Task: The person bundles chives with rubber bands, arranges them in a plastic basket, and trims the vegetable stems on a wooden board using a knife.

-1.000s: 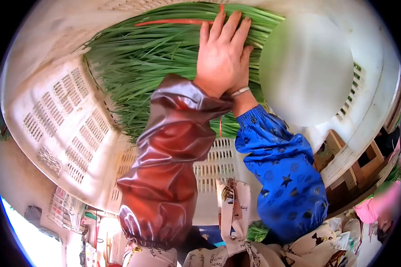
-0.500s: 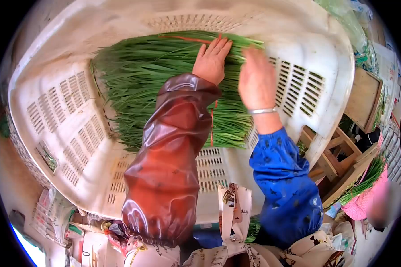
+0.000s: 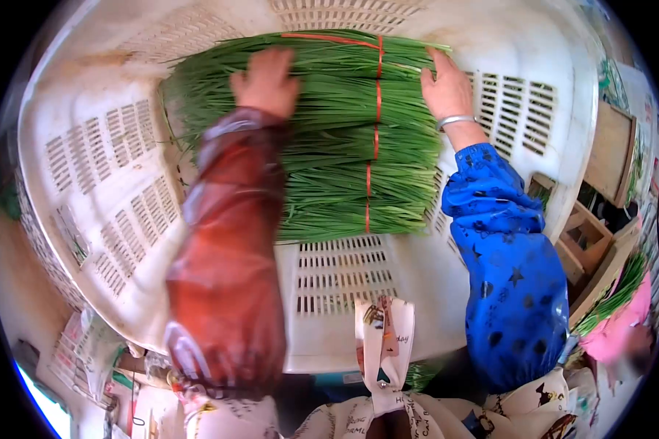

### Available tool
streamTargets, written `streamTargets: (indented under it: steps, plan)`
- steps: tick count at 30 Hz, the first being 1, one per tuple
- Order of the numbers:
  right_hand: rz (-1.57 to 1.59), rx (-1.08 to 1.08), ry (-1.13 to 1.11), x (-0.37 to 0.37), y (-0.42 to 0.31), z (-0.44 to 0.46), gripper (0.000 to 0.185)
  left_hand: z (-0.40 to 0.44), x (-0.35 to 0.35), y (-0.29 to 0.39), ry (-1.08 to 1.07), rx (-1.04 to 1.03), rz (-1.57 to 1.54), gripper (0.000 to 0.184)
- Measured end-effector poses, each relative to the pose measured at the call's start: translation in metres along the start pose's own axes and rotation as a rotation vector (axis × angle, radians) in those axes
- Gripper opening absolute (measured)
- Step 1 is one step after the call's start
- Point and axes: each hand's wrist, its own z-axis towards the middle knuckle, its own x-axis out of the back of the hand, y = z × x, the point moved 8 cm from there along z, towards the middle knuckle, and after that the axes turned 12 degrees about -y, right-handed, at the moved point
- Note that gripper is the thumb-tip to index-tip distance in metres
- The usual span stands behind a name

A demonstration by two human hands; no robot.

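Note:
Bundles of long, flat green Chinese chives lie side by side in a large white plastic basket. Red ties cross them near their paler right ends. My left hand, in a reddish-brown sleeve, is over the leafy part of the farthest bundles, fingers spread and a little blurred. At the right ends of those bundles is my right hand, with a blue sleeve and a bangle. Its fingers are apart and its fingertips reach the stem ends, without wrapping round them.
Slotted basket walls rise around the chives. On the right outside stand wooden crates, beside more loose greens and a person in pink. Plastic bags lie at lower left.
My left hand has moved left from the tie area to the leaves. My right hand has shifted slightly right to the stem ends. The camera view has shifted a little.

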Motion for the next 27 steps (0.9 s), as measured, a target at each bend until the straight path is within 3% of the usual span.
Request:
streamTargets:
  steps: [1,3,5,7,8,10,12,14,17,20,21,23,27]
  plan:
    - [0.011,-0.005,0.02,0.008,0.003,-0.008,0.032,-0.012,0.011,-0.031,-0.003,0.109,0.15,0.053]
    - [0.304,0.198,0.098,0.013,-0.011,-0.021,0.02,-0.034,0.055,-0.091,-0.159,0.269,0.56,0.064]
    - [0.327,0.196,0.048,0.005,-0.018,-0.029,0.016,-0.074,0.137,-0.094,0.083,0.092,0.607,0.068]
    - [0.378,0.218,-0.032,-0.007,-0.025,-0.026,0.012,-0.121,0.214,-0.098,0.067,0.156,0.743,0.07]
    - [0.381,0.224,-0.011,-0.007,-0.028,-0.032,0.012,-0.149,0.245,-0.107,0.189,0.103,0.693,0.072]
    - [0.294,0.262,-0.116,-0.013,-0.042,-0.029,0.011,-0.195,0.276,-0.161,0.268,0.348,0.588,0.08]
    - [0.278,0.282,-0.122,-0.014,-0.053,-0.031,0.011,-0.233,0.248,-0.247,0.149,0.357,0.231,0.085]
    - [0.121,0.371,-0.165,-0.023,-0.069,-0.019,0.013,-0.249,0.238,-0.238,0.144,0.493,0.11,0.082]
    - [-0.028,0.4,-0.141,-0.034,-0.079,-0.005,0.013,-0.246,0.235,-0.259,0.229,0.39,-0.004,0.074]
    - [-0.138,0.474,-0.052,-0.049,-0.088,0.012,0.013,-0.246,0.238,-0.254,0.232,0.46,0.023,0.073]
    - [-0.156,0.49,-0.032,-0.051,-0.09,0.015,0.011,-0.245,0.24,-0.247,0.291,0.341,0.117,0.072]
    - [-0.238,0.59,0.042,-0.052,-0.096,0.015,0.009,-0.245,0.24,-0.248,0.261,0.381,0.108,0.072]
    - [-0.371,0.643,0.04,-0.05,-0.104,0.011,0.011,-0.247,0.239,-0.251,0.242,0.434,0.121,0.072]
